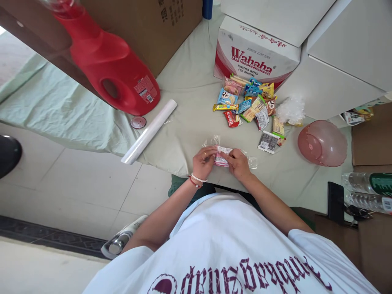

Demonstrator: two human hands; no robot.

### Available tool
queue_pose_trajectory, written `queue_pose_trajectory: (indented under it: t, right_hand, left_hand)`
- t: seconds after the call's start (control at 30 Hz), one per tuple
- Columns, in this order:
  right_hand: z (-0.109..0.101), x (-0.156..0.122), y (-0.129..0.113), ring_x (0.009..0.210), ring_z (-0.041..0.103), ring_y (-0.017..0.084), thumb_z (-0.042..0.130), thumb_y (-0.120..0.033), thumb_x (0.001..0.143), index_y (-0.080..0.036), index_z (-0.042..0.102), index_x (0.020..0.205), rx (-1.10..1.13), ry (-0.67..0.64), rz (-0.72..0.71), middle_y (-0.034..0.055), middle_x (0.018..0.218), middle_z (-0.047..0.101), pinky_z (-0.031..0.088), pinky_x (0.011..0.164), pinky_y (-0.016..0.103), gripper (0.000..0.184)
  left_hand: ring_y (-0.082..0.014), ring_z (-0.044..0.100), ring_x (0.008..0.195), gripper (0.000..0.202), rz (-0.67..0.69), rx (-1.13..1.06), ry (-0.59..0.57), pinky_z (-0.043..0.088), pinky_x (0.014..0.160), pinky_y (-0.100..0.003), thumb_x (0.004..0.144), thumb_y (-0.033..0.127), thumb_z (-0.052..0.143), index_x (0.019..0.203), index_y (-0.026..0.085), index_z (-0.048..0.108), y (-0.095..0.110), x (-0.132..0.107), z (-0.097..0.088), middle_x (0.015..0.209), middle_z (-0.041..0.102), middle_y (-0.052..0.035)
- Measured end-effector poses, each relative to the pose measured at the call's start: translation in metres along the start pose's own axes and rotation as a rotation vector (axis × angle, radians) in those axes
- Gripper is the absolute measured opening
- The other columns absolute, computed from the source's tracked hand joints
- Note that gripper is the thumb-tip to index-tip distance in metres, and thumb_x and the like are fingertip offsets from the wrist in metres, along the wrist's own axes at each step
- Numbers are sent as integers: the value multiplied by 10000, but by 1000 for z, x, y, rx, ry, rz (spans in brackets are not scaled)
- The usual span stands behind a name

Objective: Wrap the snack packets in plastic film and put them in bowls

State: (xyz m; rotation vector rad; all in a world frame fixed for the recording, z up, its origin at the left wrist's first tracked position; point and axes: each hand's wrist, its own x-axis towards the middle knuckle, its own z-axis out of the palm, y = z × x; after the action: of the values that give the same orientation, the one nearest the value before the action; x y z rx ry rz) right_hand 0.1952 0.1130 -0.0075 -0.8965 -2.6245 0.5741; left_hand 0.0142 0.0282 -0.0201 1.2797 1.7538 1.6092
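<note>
My left hand (pixel 202 162) and my right hand (pixel 238 164) meet over the near edge of a pale green cloth (pixel 190 118). Both pinch a small pink and white snack packet (pixel 223 156) that sits inside a clear plastic bag (pixel 249 160). A bead bracelet circles my left wrist. Beyond my hands lies a pile of several colourful snack packets (pixel 249 107). A dark packet (pixel 268 142) rests apart, to the right of my hands.
A white roll of plastic film (pixel 149 131) lies left of my hands, near a red detergent jug (pixel 114 67) and a small round lid (pixel 138 122). A Wahaha carton (pixel 255 55) stands behind the snacks. An upturned pink bowl (pixel 322 143) and water bottles (pixel 367 190) are at the right.
</note>
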Motion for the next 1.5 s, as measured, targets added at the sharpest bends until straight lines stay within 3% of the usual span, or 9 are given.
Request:
queue_pose_trajectory:
  t: [0.13, 0.23, 0.37, 0.6, 0.7, 0.83, 1.03, 1.2, 1.5]
  right_hand:
    - [7, -6, -3, 828, 473, 213, 462, -136, 1037, -326, 753, 1278, -122, -5, -53, 47, 865, 565, 382, 782, 333, 422]
    - [8, -7, -6, 827, 459, 214, 443, -110, 1042, -342, 730, 1315, -197, -2, -77, 48, 863, 559, 355, 782, 339, 459]
    - [6, -6, -10, 829, 447, 216, 457, -143, 1057, -350, 703, 1350, -236, -12, -76, 47, 853, 543, 344, 776, 340, 434]
    - [7, -4, -11, 848, 448, 214, 470, -146, 1053, -333, 741, 1283, -191, -23, -87, 50, 880, 552, 356, 806, 341, 401]
    - [7, -2, -9, 859, 451, 212, 472, -133, 1041, -313, 752, 1259, -146, -55, -107, 53, 896, 558, 366, 824, 341, 398]
    - [-3, -5, -9, 888, 464, 224, 490, -159, 1023, -291, 721, 1329, -60, -61, -165, 67, 944, 561, 403, 854, 354, 405]
    - [-15, -17, -18, 994, 465, 265, 526, -386, 1048, -263, 665, 1416, -37, -53, -154, 115, 1089, 574, 411, 940, 430, 412]
    - [-7, -18, -16, 992, 460, 267, 533, -354, 1049, -290, 676, 1401, -67, -46, -142, 115, 1100, 586, 400, 911, 425, 385]
    - [-17, -44, -23, 1214, 512, 304, 546, -260, 995, -208, 702, 1271, 148, 12, -139, 162, 1347, 610, 461, 1022, 510, 321]
  left_hand:
    - [-220, 680, 1077, 416, -227, 92, 224, 571, 947, -381, 818, 183, 599, 1220, 220, 697, -9, 23, -11, 1217, 702, -78]
    - [-223, 649, 1198, 415, -253, 11, 119, 500, 1091, -428, 948, 251, 479, 1328, 249, 647, -11, 50, -13, 1258, 710, -63]
    - [-276, 511, 1400, 214, -159, 103, -136, 328, 1249, -514, 939, 401, 606, 944, 242, 749, -4, 68, -15, 1290, 713, -60]
    - [-295, 622, 1241, 193, 75, 348, -454, 463, 1110, -504, 856, 351, 677, 724, 234, 600, -6, 28, -54, 1026, 725, -75]
    - [-276, 661, 1093, 142, -22, 426, -360, 518, 1015, -475, 848, 350, 667, 917, 228, 640, -8, 14, -63, 1022, 699, -74]
    - [-287, 627, 1093, 615, -138, 516, -211, 522, 1016, -487, 733, 292, 701, 1332, 206, 592, -8, 12, -63, 1149, 654, -95]
    - [-320, 585, 1236, 230, -96, 479, -291, 513, 1031, -497, 783, 334, 660, 979, 229, 720, 4, 13, -64, 1291, 649, -111]
    - [-155, 618, 727, 43, -130, 287, -176, 548, 702, -292, 856, 221, 581, 855, 225, 624, 29, 4, -43, 863, 656, -22]
    - [-355, 603, 1235, 457, 184, 662, -309, 487, 1042, -522, 1020, 417, 506, 1344, 117, 623, 55, -35, 19, 1360, 636, -238]
